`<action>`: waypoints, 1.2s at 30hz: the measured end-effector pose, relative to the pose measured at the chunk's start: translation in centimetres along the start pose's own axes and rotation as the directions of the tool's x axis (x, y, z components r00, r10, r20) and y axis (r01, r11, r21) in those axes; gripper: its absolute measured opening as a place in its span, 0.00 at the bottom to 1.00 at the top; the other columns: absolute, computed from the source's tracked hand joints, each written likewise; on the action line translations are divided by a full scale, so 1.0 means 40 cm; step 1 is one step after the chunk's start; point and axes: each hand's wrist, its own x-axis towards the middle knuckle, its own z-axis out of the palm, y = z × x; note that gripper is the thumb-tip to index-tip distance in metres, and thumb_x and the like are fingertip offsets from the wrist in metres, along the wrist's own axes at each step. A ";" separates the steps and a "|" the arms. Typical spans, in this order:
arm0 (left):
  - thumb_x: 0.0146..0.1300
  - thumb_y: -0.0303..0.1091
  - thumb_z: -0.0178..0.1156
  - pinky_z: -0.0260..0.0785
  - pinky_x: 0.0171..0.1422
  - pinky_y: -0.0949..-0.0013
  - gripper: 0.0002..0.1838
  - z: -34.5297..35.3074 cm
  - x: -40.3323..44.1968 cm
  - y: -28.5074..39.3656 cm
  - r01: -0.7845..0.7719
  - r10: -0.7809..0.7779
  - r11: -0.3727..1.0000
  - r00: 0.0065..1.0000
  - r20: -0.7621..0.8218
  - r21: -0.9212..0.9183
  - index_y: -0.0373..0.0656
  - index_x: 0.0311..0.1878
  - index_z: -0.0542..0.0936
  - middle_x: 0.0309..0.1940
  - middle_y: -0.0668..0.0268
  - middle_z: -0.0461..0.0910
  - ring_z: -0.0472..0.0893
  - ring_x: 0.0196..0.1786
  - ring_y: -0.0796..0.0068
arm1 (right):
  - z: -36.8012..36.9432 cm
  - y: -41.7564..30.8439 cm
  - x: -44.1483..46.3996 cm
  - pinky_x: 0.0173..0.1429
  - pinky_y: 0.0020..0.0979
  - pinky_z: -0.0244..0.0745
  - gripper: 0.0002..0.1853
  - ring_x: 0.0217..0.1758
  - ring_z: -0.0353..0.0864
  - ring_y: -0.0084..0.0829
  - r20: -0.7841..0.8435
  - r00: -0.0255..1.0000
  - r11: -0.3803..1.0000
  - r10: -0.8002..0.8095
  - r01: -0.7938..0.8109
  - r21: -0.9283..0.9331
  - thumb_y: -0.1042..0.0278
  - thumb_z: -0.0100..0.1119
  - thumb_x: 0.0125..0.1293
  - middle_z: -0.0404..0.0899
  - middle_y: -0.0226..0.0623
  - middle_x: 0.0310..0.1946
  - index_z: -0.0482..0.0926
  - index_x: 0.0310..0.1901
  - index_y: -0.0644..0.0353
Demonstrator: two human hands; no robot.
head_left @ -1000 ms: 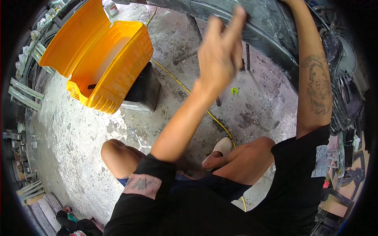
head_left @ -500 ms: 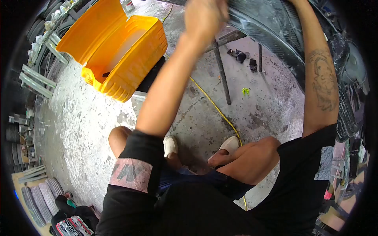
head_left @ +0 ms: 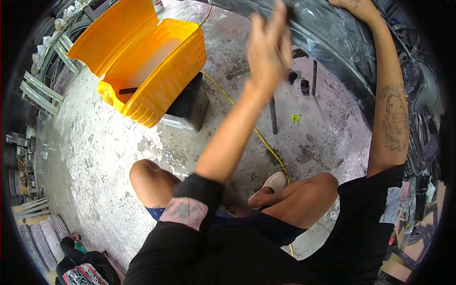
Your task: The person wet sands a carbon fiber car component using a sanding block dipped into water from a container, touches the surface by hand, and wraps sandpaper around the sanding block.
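Observation:
A dark, glossy curved panel point(head_left: 327, 35) with whitish smears spans the top right. My left hand point(head_left: 270, 50) is at its left part, blurred, with fingers stretched and apart; I cannot make out anything in it. My right hand point(head_left: 354, 5) rests at the panel's upper edge, its fingers mostly cut off by the frame. On a black box point(head_left: 190, 107) to the left sits an open yellow container point(head_left: 166, 85) with cloudy liquid and a dark strip point(head_left: 128, 90) inside.
A yellow cable point(head_left: 266, 142) crosses the concrete floor between my legs. Dark stand legs point(head_left: 273, 116) and a small green piece point(head_left: 295, 118) are below the panel. Tires point(head_left: 42, 242) and another person point(head_left: 88, 266) are at the lower left. Car parts line the right side.
My left hand swung up and left across the panel, then back down and right. The view shifted slightly. My right hand stays at the panel.

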 end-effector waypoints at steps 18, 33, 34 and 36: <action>0.71 0.26 0.62 0.73 0.51 0.51 0.27 0.007 0.108 -0.112 0.119 -0.122 0.993 0.983 -0.135 -0.027 0.45 0.73 0.76 0.46 0.45 0.76 0.79 0.46 0.45 | -0.001 -0.003 -0.003 0.60 0.32 0.78 0.39 0.51 0.84 0.31 0.032 0.994 0.995 -0.102 0.103 -0.001 0.65 0.72 0.47 0.89 0.48 0.51 0.81 0.66 0.67; 0.66 0.22 0.63 0.74 0.41 0.56 0.39 -0.007 -0.054 -0.087 0.152 -0.169 0.973 0.982 -0.087 -0.171 0.52 0.81 0.69 0.38 0.49 0.70 0.78 0.38 0.51 | -0.007 0.085 0.029 0.73 0.33 0.69 0.41 0.61 0.81 0.32 0.169 0.985 0.994 -0.043 0.060 -0.097 0.56 0.66 0.61 0.82 0.41 0.63 0.72 0.78 0.48; 0.67 0.23 0.63 0.74 0.42 0.55 0.37 -0.011 -0.023 -0.116 0.134 -0.151 0.979 0.982 -0.109 -0.151 0.50 0.80 0.71 0.38 0.49 0.70 0.78 0.38 0.50 | -0.007 0.091 0.034 0.74 0.33 0.68 0.40 0.63 0.80 0.32 0.167 0.984 0.996 -0.066 0.075 -0.049 0.55 0.66 0.61 0.82 0.40 0.63 0.73 0.78 0.48; 0.69 0.24 0.62 0.74 0.45 0.53 0.31 -0.001 0.076 -0.228 0.022 -0.038 0.998 0.965 -0.258 -0.065 0.48 0.76 0.75 0.40 0.48 0.71 0.78 0.40 0.47 | 0.003 0.099 0.015 0.74 0.33 0.67 0.39 0.64 0.79 0.32 0.186 0.980 0.997 -0.070 0.072 -0.003 0.54 0.66 0.61 0.82 0.40 0.64 0.74 0.77 0.49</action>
